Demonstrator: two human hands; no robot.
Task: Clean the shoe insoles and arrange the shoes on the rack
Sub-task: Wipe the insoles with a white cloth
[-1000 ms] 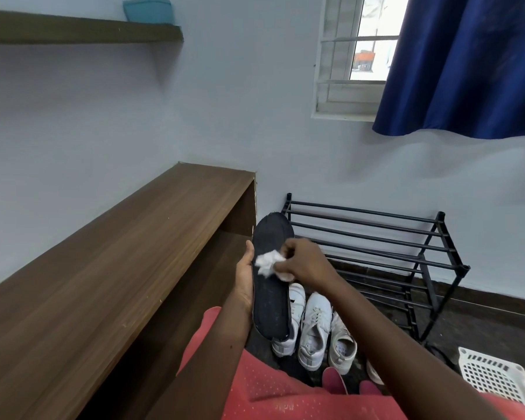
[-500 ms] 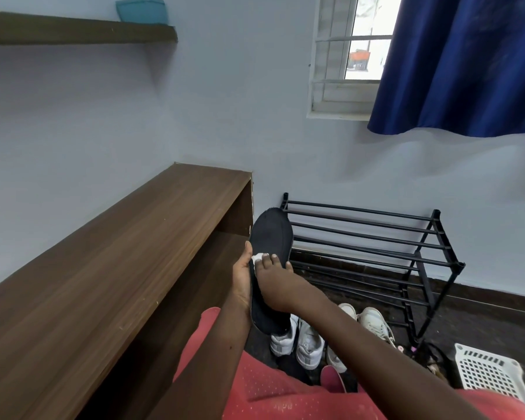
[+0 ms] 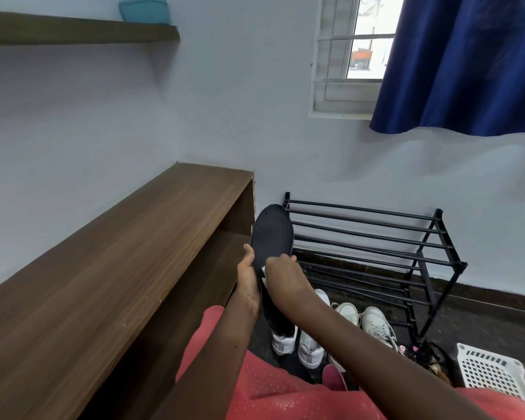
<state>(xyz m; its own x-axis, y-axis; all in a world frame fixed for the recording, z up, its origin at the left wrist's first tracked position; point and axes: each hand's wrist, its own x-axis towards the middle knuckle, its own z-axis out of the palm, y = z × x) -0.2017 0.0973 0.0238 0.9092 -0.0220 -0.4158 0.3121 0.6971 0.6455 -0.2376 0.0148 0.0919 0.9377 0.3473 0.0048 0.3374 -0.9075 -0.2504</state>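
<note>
Black insole (image 3: 272,237): held upright, toe end up, just below frame centre.
Left hand (image 3: 249,281): curled round the insole's 9 o'clock edge, thumb on the rim.
Right hand (image 3: 285,272): fingers bent over a white wad (image 3: 263,271), mostly hidden, pressing it to the insole's face.
White shoes (image 3: 311,347): on the floor at the insole's 6 o'clock.
Black rack (image 3: 376,237): at 3 o'clock, against the wall.
White basket (image 3: 491,374): at 4 o'clock.
Wooden counter (image 3: 119,253): at 9 o'clock.

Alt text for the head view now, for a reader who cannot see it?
A person's left hand holds a black insole upright while the right hand presses a white cloth to it. A black shoe rack stands behind; white sneakers lie on the floor.
</note>
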